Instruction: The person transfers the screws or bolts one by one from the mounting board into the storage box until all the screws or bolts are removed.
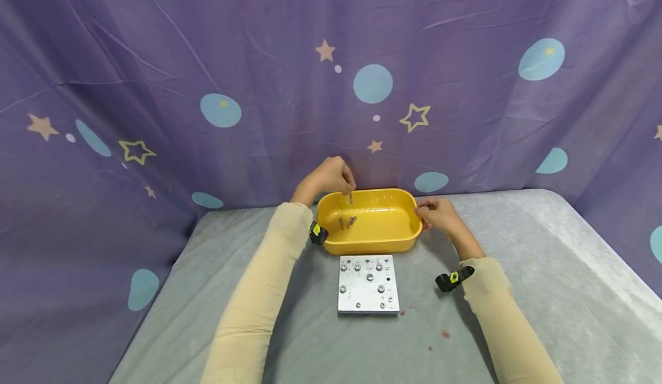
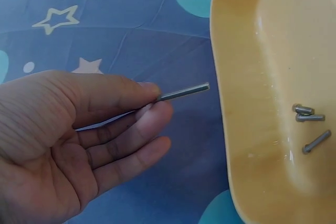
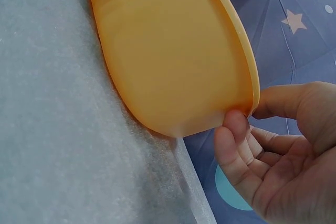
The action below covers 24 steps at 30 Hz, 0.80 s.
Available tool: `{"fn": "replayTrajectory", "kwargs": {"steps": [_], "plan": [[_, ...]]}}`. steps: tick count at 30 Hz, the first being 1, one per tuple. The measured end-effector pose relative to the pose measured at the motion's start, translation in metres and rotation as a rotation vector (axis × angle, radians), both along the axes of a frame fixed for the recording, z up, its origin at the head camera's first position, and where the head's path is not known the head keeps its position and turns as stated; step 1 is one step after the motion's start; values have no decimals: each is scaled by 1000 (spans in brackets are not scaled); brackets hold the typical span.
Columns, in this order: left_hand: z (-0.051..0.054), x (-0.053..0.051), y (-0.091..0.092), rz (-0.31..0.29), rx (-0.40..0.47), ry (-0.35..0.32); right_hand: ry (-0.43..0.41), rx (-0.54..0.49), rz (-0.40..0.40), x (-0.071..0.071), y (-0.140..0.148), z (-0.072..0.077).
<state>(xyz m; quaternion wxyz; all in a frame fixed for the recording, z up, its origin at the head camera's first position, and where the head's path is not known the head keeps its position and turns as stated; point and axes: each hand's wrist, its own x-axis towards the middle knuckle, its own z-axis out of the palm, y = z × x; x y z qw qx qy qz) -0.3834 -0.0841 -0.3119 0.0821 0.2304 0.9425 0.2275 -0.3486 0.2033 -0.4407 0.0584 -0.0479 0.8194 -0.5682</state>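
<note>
Spanning the near side of the yellow tray, the cloth-covered grey bench shows a few small red marks in front of the tray and toward its right. Beige sleeves reach up on either side of the tray, a black wrist strap at the end of each. Just in front of the tray a silver metal plate lies flat, round screw heads set across its top. Inside the tray, toward its left end, lie three small metal screws, two together and one just beside them. At the tray's right end the right hand has its grip on the rim, thumb and fingers pinching it. By the tray's far left corner, the left hand has a narrow grip, pinching a slim metal rod by one end; the fingers hide that end. Behind the tray hangs a purple curtain with stars and blue ovals.
</note>
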Motion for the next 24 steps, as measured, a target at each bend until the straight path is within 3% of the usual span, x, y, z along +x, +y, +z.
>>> {"fn": "replayTrajectory", "kwargs": {"steps": [5,19,24], "plan": [[-7,-2,7,9,11,34,-14,2,-3,0,1,0],[-32,-8,40,21,-220,251,-27,-24,-2,-1,1,-2],[-37,-12,44,4,-254,284,-19,-25,-2,-1,1,-2]]}}
